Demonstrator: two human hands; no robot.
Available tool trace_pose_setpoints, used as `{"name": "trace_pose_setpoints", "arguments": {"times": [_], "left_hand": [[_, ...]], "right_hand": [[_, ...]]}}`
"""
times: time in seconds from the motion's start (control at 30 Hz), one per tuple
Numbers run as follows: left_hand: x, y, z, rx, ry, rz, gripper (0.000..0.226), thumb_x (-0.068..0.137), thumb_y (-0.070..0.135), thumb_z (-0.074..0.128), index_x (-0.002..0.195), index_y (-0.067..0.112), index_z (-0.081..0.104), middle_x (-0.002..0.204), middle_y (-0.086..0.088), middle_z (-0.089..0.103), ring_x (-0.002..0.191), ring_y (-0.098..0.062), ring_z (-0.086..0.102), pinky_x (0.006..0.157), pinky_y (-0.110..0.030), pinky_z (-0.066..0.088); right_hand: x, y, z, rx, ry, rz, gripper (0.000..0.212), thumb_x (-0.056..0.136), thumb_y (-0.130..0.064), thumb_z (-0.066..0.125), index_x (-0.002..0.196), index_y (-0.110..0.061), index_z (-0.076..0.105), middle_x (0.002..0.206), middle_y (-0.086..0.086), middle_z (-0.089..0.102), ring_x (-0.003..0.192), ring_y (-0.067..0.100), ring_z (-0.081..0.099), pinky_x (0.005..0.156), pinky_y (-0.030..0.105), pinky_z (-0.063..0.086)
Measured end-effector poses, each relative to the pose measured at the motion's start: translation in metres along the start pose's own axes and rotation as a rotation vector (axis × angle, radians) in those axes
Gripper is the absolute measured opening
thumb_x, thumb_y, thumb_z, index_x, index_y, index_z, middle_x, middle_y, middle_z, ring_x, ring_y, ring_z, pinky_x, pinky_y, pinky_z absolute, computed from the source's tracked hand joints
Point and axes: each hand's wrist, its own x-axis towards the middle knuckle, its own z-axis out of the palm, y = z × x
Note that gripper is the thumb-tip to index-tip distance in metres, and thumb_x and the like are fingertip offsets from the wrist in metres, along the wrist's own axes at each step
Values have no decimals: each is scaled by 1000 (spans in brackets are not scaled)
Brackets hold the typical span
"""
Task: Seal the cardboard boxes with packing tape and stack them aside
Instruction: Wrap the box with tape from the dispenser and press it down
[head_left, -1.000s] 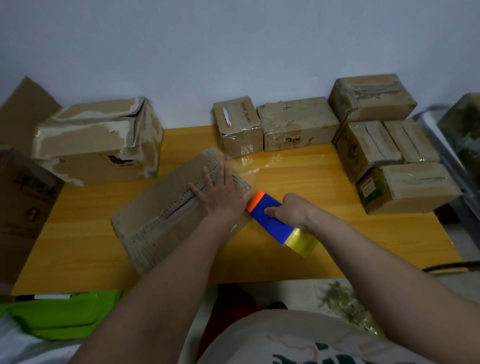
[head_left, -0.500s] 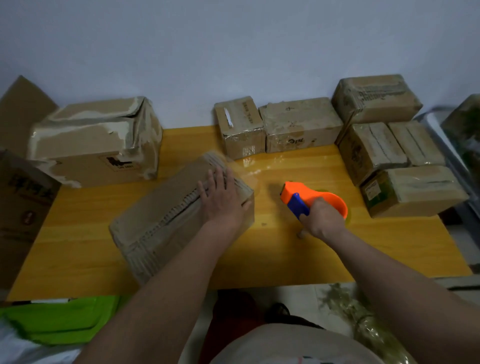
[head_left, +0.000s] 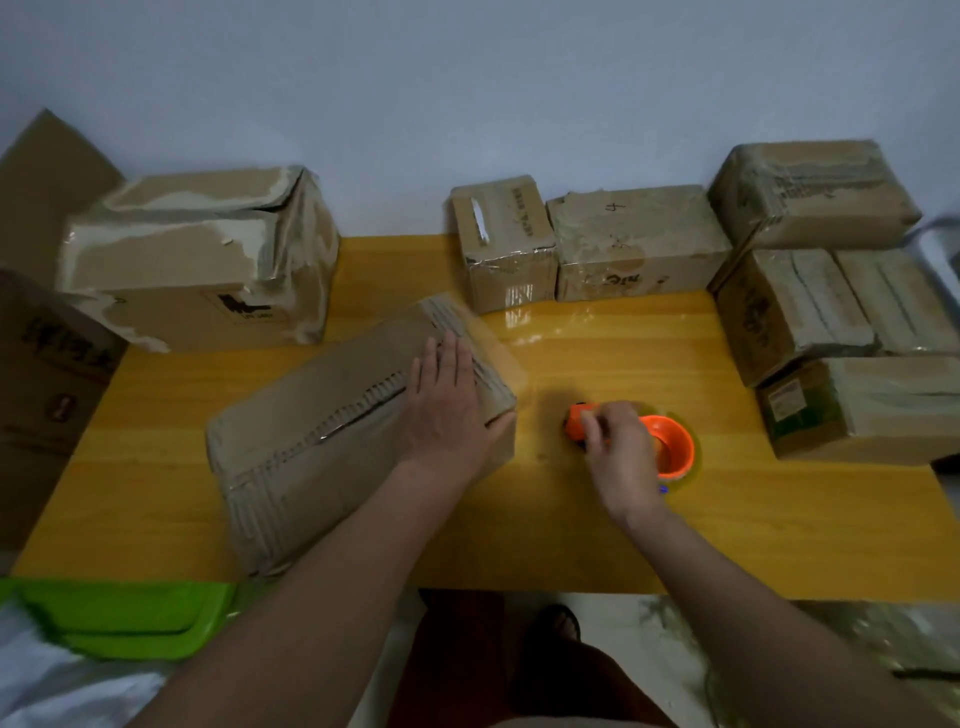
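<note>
Head view showed the right hand (head_left: 621, 457) with its grip curled round the orange tape dispenser (head_left: 670, 449) on the surface (head_left: 727, 519), while the left hand (head_left: 444, 410) pressed flat on the box (head_left: 332, 436) with its centre seam untaped. Stacked boxes (head_left: 810, 312) at right looked sealed, so this box probably remained; all stood closed, contents hidden.

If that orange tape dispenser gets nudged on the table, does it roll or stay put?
The tape dispenser looks flat on its side, ring up, so it would probably slide, not roll. The glossy table suggests little friction. The right hand grips it, so it likely stays for now.
</note>
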Motion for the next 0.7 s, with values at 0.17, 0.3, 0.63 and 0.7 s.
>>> {"name": "trace_pose_setpoints", "arguments": {"times": [0.17, 0.3, 0.63, 0.7], "left_hand": [[-3, -1, -1, -61, -2, -2, 100, 91, 67, 39, 153, 7, -12, 162, -7, -13, 149, -25, -13, 120, -37, -6], [-3, -3, 0, -92, 13, 4, 99, 91, 64, 42, 153, 8, -12, 162, -7, -12, 149, -24, -13, 119, -35, -7], [-7, -2, -2, -97, -26, 21, 96, 93, 61, 39, 152, 8, -16, 161, -6, -19, 148, -24, -17, 122, -38, -5], [-8, -3, 0, -102, -29, 25, 97, 93, 60, 41, 152, 9, -17, 161, -6, -20, 148, -23, -19, 122, -38, -6]], "right_hand": [[-25, -57, 14, 516, -46, 69, 23, 97, -6, 49, 106, -3, 71, 105, 1, 68, 101, 5, 60, 92, 13, 44], [-20, -66, 21, 588, -100, 128, 26, 98, -9, 48, 116, -3, 66, 117, 3, 65, 112, 8, 58, 100, 17, 43], [12, -66, 22, 303, -409, 183, 44, 104, -29, 32, 116, -2, 64, 118, 16, 64, 116, 29, 56, 90, 30, 42], [10, -68, 16, 275, -255, 49, 43, 105, -27, 29, 133, -5, 53, 136, 9, 54, 130, 20, 45, 103, 23, 32]]}}
